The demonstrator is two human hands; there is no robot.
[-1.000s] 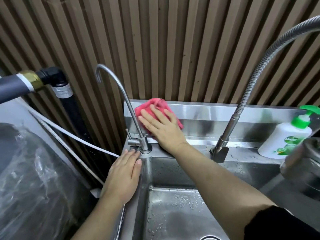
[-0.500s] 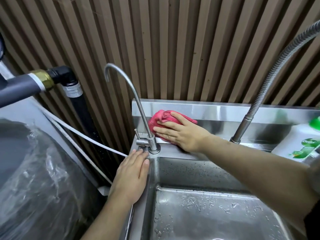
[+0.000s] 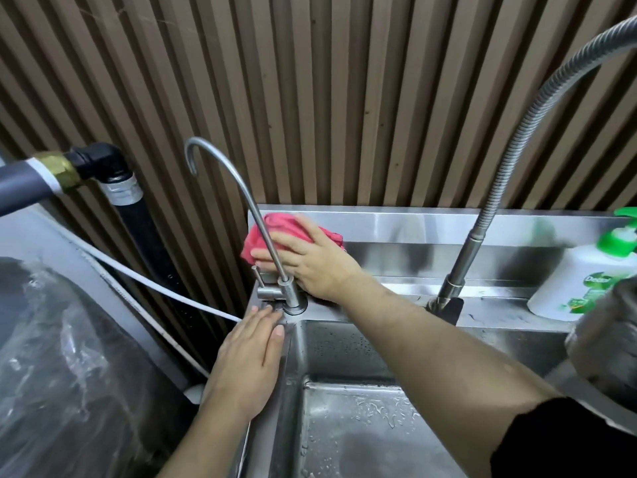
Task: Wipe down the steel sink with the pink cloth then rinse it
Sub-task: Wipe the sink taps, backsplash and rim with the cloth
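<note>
Pink cloth (image 3: 272, 225) pressed into sink's (image 3: 344, 346) far-left corner by right hand (image 3: 317, 267), fingers (image 3: 289, 240) straight, spread; back wall (image 3: 413, 229) runs rightward. Left hand (image 3: 248, 360) flat, fingers together.

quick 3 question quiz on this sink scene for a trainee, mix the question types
1. True or false: the left hand holds the pink cloth.
2. The right hand presses the cloth: A flat against the backsplash, B into the basin, C under running water.
3. Fill in: the left hand rests on the sink's ___ rim, beside the thin faucet.
Key: 1 false; 2 A; 3 left.
</note>
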